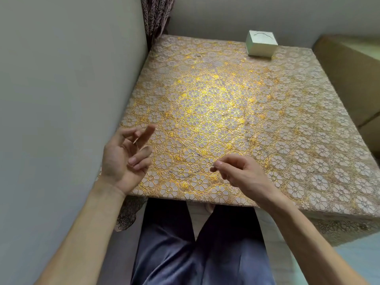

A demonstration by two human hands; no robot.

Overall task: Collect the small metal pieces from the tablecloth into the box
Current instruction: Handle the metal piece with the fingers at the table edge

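A gold-flowered tablecloth (226,103) covers the table. My right hand (238,173) hovers low over its near edge and pinches a small pale metal piece (211,167) between thumb and forefinger. My left hand (127,155) is raised palm-up at the table's near left corner, fingers loosely spread; a thin metal piece (136,141) seems to lie among its fingers. A small white box (260,44) stands at the far edge, well away from both hands. A few tiny dark specks (198,56) lie on the cloth near the far left.
A grey wall (72,79) runs along the table's left side, with a patterned curtain (158,15) in the far corner. A brown cabinet (353,75) stands to the right. My legs in dark trousers (195,254) are below the table's near edge.
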